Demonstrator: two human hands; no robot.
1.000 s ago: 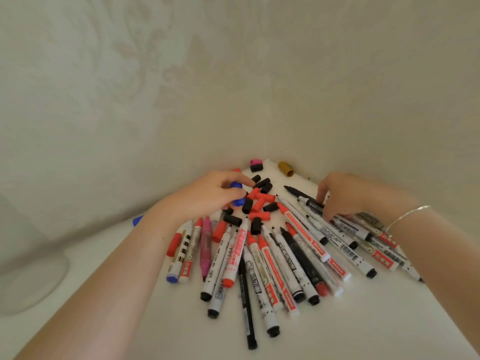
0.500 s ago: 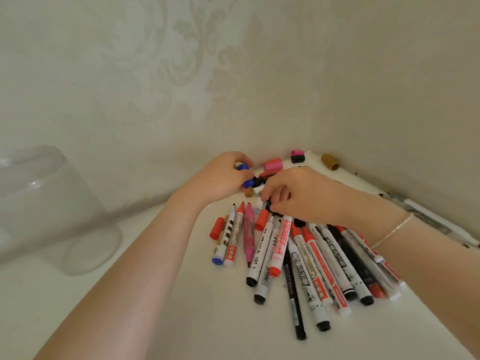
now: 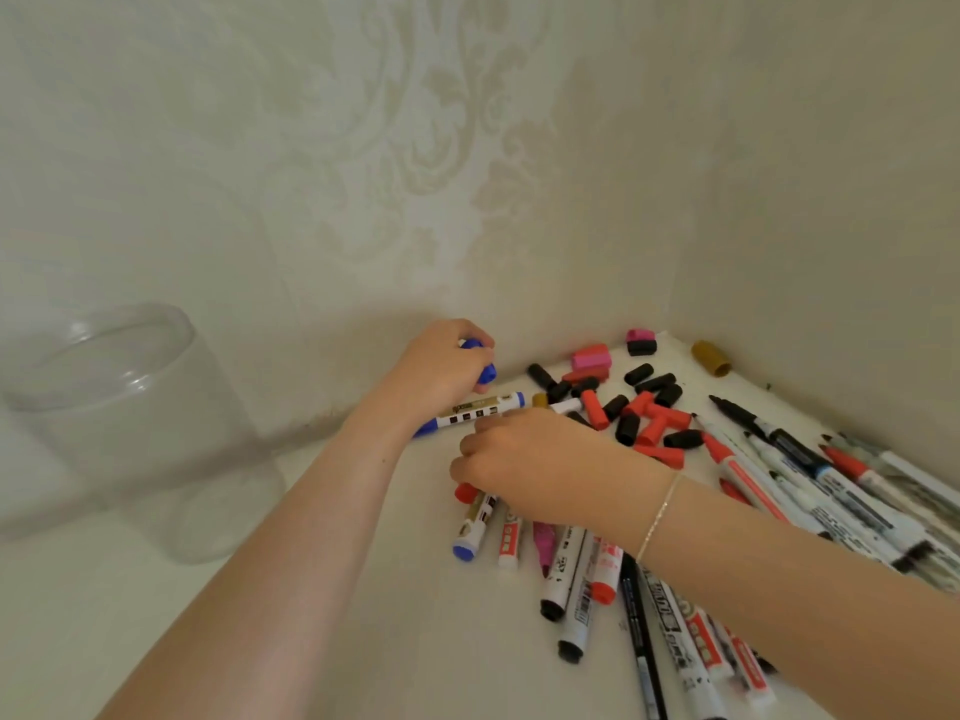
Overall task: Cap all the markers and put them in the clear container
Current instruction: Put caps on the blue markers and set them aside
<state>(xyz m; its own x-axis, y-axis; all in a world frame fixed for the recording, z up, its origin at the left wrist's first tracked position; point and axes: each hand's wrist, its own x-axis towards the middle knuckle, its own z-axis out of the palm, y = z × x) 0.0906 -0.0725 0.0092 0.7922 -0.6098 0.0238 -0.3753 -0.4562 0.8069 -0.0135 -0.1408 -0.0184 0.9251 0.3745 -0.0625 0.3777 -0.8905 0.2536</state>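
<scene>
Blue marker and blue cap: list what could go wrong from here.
1. The left hand grips the blue cap at the fingertips; that grip could slip and drop it among the loose caps.
2. The right hand holds the blue marker above crowded markers; lifting may scatter them.

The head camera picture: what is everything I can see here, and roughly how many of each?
clear container: one, see-through, empty as far as visible, far left by the wall.
markers: too many to count exactly, white barrels with red, black, blue and pink ends, fanned across the white table.
loose caps: over a dozen, mostly red and black, one pink-and-black, one gold, heaped in the corner.
blue marker: one, white barrel with blue ends, lying between the two hands.
blue cap: one, in the left hand's grip.
bracelet: one, thin, on the right wrist.
left hand: holds the blue cap.
right hand: resting on the markers.
</scene>
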